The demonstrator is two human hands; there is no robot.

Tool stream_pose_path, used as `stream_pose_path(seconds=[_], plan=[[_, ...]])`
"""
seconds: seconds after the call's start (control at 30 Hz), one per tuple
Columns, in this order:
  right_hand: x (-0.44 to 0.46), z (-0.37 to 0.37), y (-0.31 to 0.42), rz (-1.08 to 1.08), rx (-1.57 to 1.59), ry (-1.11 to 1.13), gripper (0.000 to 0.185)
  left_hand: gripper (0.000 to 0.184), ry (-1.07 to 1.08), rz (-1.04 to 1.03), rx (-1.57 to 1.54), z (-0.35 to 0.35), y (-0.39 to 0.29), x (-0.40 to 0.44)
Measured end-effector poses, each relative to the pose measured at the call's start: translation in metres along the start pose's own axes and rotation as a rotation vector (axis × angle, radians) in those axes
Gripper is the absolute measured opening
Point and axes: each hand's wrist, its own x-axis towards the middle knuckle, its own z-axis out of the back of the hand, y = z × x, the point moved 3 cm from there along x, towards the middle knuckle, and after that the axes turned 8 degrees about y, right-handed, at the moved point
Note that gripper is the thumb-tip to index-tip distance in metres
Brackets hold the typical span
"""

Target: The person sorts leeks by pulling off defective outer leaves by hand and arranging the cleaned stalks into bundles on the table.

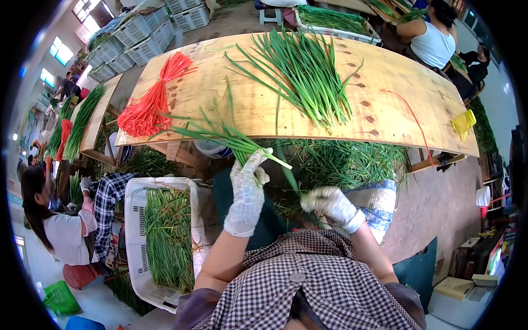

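Note:
My left hand (249,187), in a white glove, is closed around a small bunch of garlic chives (228,138) in front of the table edge. Their pale stem ends point right and the green leaves trail to the left. To the right and lower, my gloved right hand (328,202) is closed, with a long green chive leaf (289,175) running up from its fingers. A big pile of garlic chives (305,74) lies on the wooden table (212,71). Red plastic ties (151,107) lie bundled at the table's left.
A white crate (195,220) of chives stands at my left. Leaf scraps (346,162) heap under the table. One loose red tie (410,110) and a yellow object (463,122) are at the table's right. Co-workers sit left and at back right; stacked crates (144,36) stand behind.

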Motion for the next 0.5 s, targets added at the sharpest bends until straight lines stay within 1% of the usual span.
stream_pose_path(seconds=[0.03,0.07,0.1,0.13,0.17,0.2,0.23,0.3,0.33,0.37,0.43,0.47,0.5], plan=[[0.000,0.007,-0.012,-0.222,-0.549,0.041,0.020,0.009,0.033,-0.012,0.030,-0.001,-0.008,0.000],[-0.004,0.008,-0.013,-0.277,-1.017,0.062,0.021,0.003,0.050,-0.003,0.128,-0.002,-0.010,0.001],[-0.002,0.008,-0.014,-0.280,-1.018,0.062,0.021,0.003,0.050,-0.002,0.125,-0.003,-0.008,0.001],[0.001,0.011,-0.007,-0.011,-0.658,-0.185,0.023,0.002,0.063,0.014,0.184,-0.006,-0.004,-0.002],[0.000,0.015,-0.001,0.246,-0.279,-0.416,0.024,0.004,0.076,0.032,0.244,-0.009,0.001,-0.005],[-0.002,0.011,0.022,0.333,-0.136,-0.455,0.024,0.009,0.080,0.078,0.232,-0.010,0.009,-0.006],[-0.004,0.008,0.041,0.414,-0.101,-0.492,0.024,0.009,0.092,0.084,0.282,-0.010,0.014,-0.007],[0.000,-0.001,0.061,0.559,-0.260,-0.525,0.023,0.013,0.064,0.087,0.318,-0.018,0.017,-0.015],[0.006,-0.005,0.063,0.571,-0.187,-0.384,0.024,0.015,0.152,0.178,0.260,-0.012,0.028,-0.015],[0.021,-0.009,0.055,0.462,-0.100,-0.188,0.020,0.012,0.203,0.340,0.101,-0.017,0.028,-0.018],[0.029,0.000,0.055,0.558,-0.179,-0.245,0.019,0.011,0.183,0.121,0.147,-0.012,0.021,-0.017],[0.016,0.006,0.085,0.421,-0.383,-0.535,0.019,0.011,0.209,0.064,0.120,-0.022,0.004,-0.019],[0.002,0.012,0.117,0.264,-0.583,-0.817,0.021,0.015,0.231,0.012,0.093,-0.031,-0.015,-0.020]])
